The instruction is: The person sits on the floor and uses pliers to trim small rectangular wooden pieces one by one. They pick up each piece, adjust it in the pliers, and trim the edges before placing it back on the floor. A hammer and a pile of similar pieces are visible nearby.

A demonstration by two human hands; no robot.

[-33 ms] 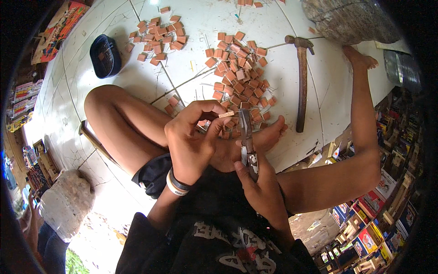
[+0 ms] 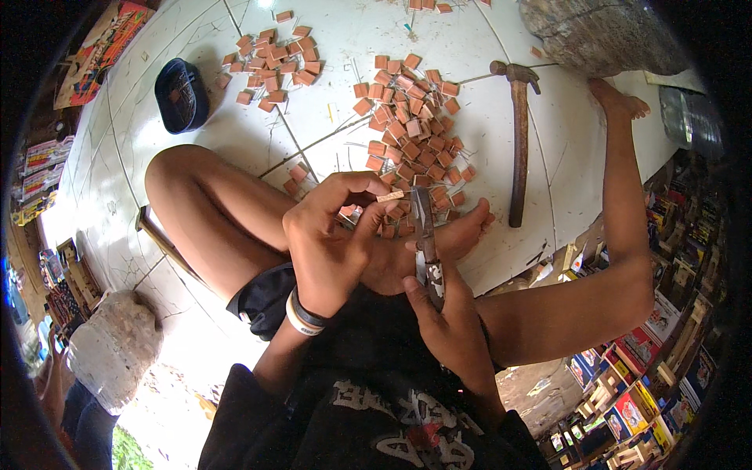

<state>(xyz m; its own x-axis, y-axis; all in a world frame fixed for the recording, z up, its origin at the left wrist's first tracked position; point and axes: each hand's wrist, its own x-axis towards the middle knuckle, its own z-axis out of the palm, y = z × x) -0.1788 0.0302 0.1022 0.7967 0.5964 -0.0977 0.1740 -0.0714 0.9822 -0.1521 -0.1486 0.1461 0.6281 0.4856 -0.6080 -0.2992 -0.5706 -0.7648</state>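
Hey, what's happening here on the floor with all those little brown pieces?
A person sits on a white tiled floor. The left hand pinches a small pale wooden piece at its fingertips, and the right hand grips a knife with the blade pointing up beside that piece. Ahead of the feet lies a big pile of small reddish-brown blocks, with a smaller pile further left. A hammer lies to the right of the big pile, and a dark blue cap sits near the smaller one.

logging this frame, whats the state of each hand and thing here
left hand: pinching a small wooden piece
right hand: gripping a knife, blade up
hammer: lying flat on the floor, untouched
brown blocks: loose pile
dark cap: lying on the floor
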